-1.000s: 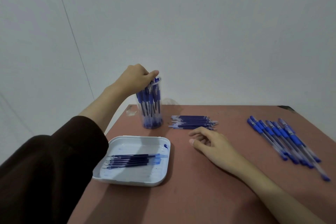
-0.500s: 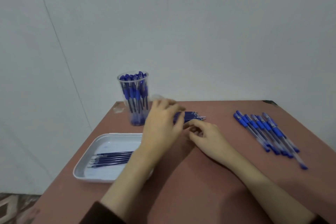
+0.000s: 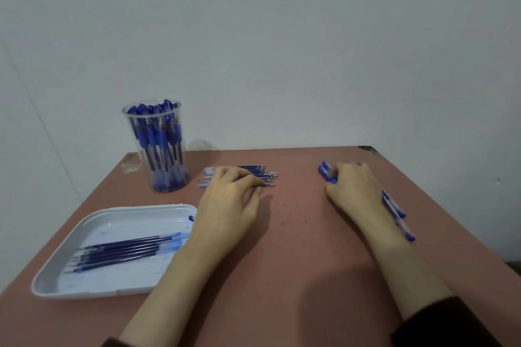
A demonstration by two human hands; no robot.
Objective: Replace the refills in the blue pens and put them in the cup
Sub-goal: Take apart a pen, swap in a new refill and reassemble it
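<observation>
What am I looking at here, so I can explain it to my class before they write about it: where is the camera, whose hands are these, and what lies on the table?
There is no machine here. A person works with two bare hands, and one wide-angle camera worn on the head looks forward and down, which is why both arms come in from the bottom edge. On the reddish table stand a clear cup packed with pens and a white tray holding several thin refills. Further back lie a loose pile of refills and, to the right, a row of blue pens. The left hand has its fingers on the pile. The right hand lies over the row of pens. Whether either hand has already gripped one cannot be told.
</observation>
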